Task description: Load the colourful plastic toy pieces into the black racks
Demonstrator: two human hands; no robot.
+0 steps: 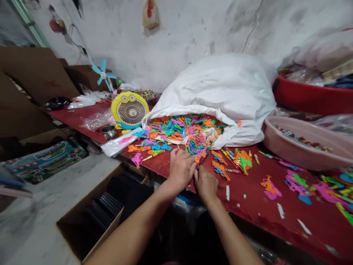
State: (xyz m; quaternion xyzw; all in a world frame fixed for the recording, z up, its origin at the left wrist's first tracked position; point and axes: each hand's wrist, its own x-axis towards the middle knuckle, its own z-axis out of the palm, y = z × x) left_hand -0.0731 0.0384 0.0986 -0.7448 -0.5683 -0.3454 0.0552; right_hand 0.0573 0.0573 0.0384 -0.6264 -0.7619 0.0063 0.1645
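Both my hands are together at the front edge of the red table [245, 198]. My left hand [182, 167] is closed, its fingertips meeting my right hand beside a small dark thing too hidden to name. My right hand [206, 183] is curled closed, just below and right of it. Right behind them, colourful plastic pieces [200, 141] spill from the mouth of a large white sack [220, 88]. Orange toy pieces [220, 169] lie to the right of my hands. A magenta piece [137, 159] lies to the left.
A yellow fan [132, 110] and a metal cup [109, 131] stand left of the sack. At the right are a pink basin [306, 151] and a red tub [311, 97]. An open cardboard box [110, 224] with black items sits below left.
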